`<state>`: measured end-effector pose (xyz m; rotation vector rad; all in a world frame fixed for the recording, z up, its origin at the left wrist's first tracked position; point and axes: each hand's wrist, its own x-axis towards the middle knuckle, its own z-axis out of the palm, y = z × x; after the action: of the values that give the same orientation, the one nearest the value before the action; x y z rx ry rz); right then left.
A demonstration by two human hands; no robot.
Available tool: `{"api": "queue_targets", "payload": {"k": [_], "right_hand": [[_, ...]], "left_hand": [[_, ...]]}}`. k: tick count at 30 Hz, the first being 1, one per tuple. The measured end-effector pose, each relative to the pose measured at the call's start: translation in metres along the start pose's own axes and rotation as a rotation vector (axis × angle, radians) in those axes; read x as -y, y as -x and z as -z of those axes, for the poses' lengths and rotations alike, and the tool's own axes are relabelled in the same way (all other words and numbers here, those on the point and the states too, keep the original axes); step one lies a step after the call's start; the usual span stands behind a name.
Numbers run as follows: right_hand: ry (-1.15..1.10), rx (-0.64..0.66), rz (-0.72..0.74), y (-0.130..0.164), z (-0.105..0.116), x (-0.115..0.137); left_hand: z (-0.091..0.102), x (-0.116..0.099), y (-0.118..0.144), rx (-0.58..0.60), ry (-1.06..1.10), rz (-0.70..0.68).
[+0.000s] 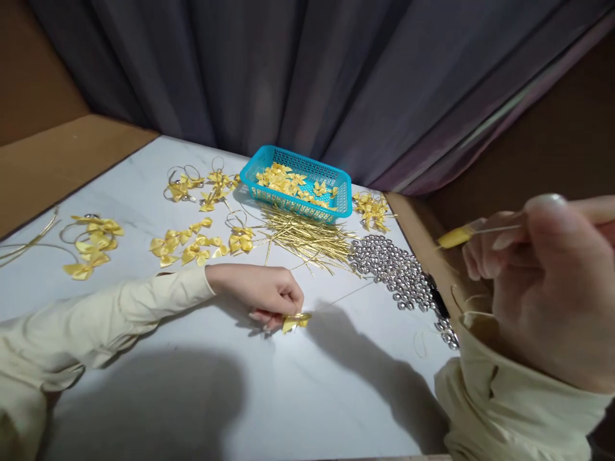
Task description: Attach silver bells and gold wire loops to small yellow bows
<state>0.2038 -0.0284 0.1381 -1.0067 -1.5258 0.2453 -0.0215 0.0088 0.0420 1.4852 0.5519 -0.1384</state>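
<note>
My left hand (269,296) rests on the white table (240,397) and pinches a small yellow ribbon bow (295,321) against the surface. A thin gold cord (343,296) runs from the bow up to the right. My right hand (542,288) is raised close to the camera at the right edge, fingers closed around a thin needle-like tool with a yellow end (454,238). Both arms wear cream sleeves.
A turquoise basket (342,192) of yellow bows stands at the back. In front of it lie a heap of gold cords (307,240) and a pile of silver bells (394,269). Finished bows with loops (93,246) lie scattered at the left. A grey curtain hangs behind.
</note>
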Motion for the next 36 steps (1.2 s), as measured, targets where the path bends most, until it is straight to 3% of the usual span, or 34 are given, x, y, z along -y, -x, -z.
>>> {"api": "queue_targets", "payload": {"k": [3, 5, 8, 11, 14, 18, 22, 24, 36], "right_hand": [[-0.044, -0.212, 0.037, -0.003, -0.010, -0.003], [-0.052, -0.234, 0.041, -0.004, -0.014, -0.007], [-0.090, -0.180, -0.021, -0.004, -0.018, -0.017], [-0.289, -0.023, -0.215, -0.006, -0.022, -0.033], [-0.544, 0.216, -0.490, -0.009, -0.026, -0.050], [-0.733, 0.517, -0.694, -0.003, -0.029, -0.060], [-0.621, 1.207, -0.811, 0.013, -0.035, -0.059], [-0.583, 1.388, -0.806, 0.020, -0.040, -0.059], [-0.685, 1.311, -0.785, 0.031, -0.052, -0.064]], "left_hand": [[0.003, 0.006, -0.003, 0.024, 0.098, 0.010], [0.005, 0.010, -0.004, 0.029, 0.145, 0.000], [0.006, 0.016, -0.007, 0.039, 0.187, -0.011], [0.006, 0.021, -0.010, 0.052, 0.213, 0.004], [0.005, 0.022, -0.010, 0.061, 0.238, -0.001], [0.008, 0.022, -0.008, 0.061, 0.254, -0.050], [0.014, 0.018, -0.002, 0.042, 0.231, -0.100], [0.017, 0.015, 0.001, 0.018, 0.223, -0.113], [0.023, 0.012, 0.010, -0.033, 0.211, -0.092]]}}
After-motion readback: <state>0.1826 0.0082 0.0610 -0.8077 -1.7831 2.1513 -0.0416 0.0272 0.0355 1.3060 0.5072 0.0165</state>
